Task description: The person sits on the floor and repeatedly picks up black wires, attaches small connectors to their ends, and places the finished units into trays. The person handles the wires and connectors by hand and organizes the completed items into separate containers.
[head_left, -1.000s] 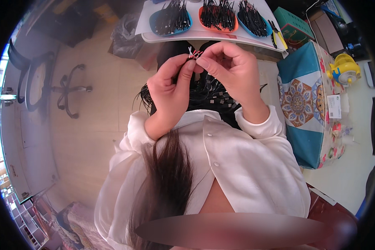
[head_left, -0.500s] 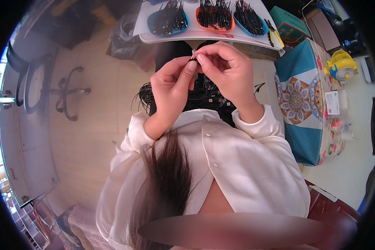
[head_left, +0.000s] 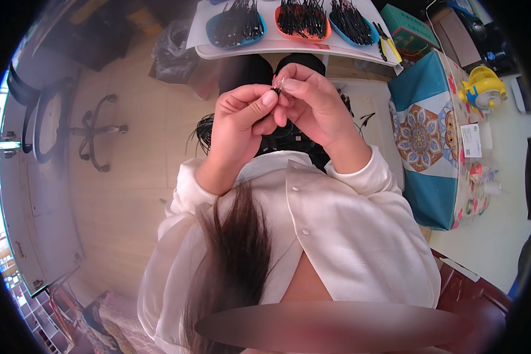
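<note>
Both hands meet above my lap, just short of the table's near edge. Between thumb and fingers, my left hand (head_left: 242,115) pinches a thin black cable (head_left: 277,91); fine red and pale wire ends stick up out of it. My right hand (head_left: 311,100) has its thumb and forefinger closed at those wire ends, and its other fingers curl below. Which strands it grips is too small to tell. More black cables (head_left: 286,140) with small metal plugs lie in a heap on my lap, partly hidden by my hands and wrists.
On the white table (head_left: 265,52) ahead, a blue tray (head_left: 211,39), an orange tray (head_left: 304,39) and another blue tray (head_left: 360,43) hold black cables. Yellow-handled pliers (head_left: 390,47) lie beside them. To the right are a cloth-covered box (head_left: 419,192) and a yellow fan (head_left: 484,89); a wheeled chair base (head_left: 89,130) stands left.
My right fingers have shifted slightly and the thumb tip now sits closer to the wire ends. My left hand has turned a little, still pinching the cable.
</note>
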`<state>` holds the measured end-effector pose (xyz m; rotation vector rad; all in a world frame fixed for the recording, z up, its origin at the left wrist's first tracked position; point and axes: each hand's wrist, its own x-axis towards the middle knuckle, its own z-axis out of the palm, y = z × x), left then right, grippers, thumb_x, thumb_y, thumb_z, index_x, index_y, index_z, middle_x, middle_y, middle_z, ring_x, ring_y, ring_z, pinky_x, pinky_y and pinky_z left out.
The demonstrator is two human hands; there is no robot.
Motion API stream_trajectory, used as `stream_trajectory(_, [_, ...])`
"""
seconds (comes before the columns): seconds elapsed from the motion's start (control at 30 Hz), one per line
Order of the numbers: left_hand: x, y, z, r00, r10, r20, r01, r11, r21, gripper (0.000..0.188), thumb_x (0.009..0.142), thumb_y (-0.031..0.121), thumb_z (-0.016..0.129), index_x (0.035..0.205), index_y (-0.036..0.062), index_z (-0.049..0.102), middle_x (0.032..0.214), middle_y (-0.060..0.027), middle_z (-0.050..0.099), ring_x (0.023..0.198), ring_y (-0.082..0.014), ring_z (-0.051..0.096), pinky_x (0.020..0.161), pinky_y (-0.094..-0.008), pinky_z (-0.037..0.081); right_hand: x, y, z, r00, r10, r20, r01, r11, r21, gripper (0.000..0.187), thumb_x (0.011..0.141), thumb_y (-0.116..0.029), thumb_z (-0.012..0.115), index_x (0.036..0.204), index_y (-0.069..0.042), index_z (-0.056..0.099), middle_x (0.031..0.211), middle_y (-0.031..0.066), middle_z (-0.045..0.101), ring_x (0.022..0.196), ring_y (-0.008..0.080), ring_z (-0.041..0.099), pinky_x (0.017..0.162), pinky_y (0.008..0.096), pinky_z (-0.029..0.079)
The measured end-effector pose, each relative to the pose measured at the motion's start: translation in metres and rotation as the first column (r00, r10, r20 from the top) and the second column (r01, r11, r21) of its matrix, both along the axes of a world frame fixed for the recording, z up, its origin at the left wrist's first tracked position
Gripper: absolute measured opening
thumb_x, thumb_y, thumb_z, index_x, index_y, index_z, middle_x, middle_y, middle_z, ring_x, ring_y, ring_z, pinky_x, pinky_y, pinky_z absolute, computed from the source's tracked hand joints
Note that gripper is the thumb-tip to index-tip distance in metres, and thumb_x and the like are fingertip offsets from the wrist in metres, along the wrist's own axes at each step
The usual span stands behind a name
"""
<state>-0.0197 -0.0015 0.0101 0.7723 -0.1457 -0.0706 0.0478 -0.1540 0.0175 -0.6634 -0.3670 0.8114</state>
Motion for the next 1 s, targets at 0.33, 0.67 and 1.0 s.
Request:
stream_trajectory(0.33, [-0.004,0.003,-0.001,0.999,-0.023,0.032,0.020,0.997,0.077,0.017,0.096,0.007,0.057,0.095,-0.0050,0.068,0.071,-0.0106,0.064,0.051,-0.0050,0.039,0.045,-0.0196,0.027,-0.003,-0.005,-0.002,0.997,0.072,0.004,-0.072,0.997,0.035,0.013,0.095,-0.014,0.060,0.101,-0.002,0.059,0.086,0.0030,0.059,0.078,0.0113,0.060,0.073,0.0251,0.051])
stream_trajectory(0.67, [-0.012,0.006,0.002,0.998,-0.068,-0.014,0.069,0.987,0.147,0.016,0.094,0.004,0.058,0.097,-0.0071,0.068,0.076,-0.0144,0.067,0.054,-0.0066,0.047,0.046,-0.0182,0.031,-0.002,-0.014,0.000,0.981,0.178,0.072,-0.169,0.979,-0.117,0.019,0.094,-0.015,0.062,0.106,-0.003,0.054,0.088,0.0025,0.059,0.077,0.0111,0.061,0.069,0.0258,0.054])
stream_trajectory(1.0, [-0.013,-0.003,0.006,0.999,0.026,-0.028,-0.013,0.917,0.399,0.018,0.096,0.005,0.055,0.102,-0.0084,0.065,0.076,-0.0131,0.066,0.054,-0.0052,0.042,0.049,-0.0178,0.031,0.005,-0.025,0.001,0.953,0.052,0.300,0.056,0.938,-0.341,0.022,0.093,-0.016,0.064,0.108,-0.003,0.055,0.092,0.0011,0.060,0.082,0.0072,0.059,0.069,0.0192,0.050])
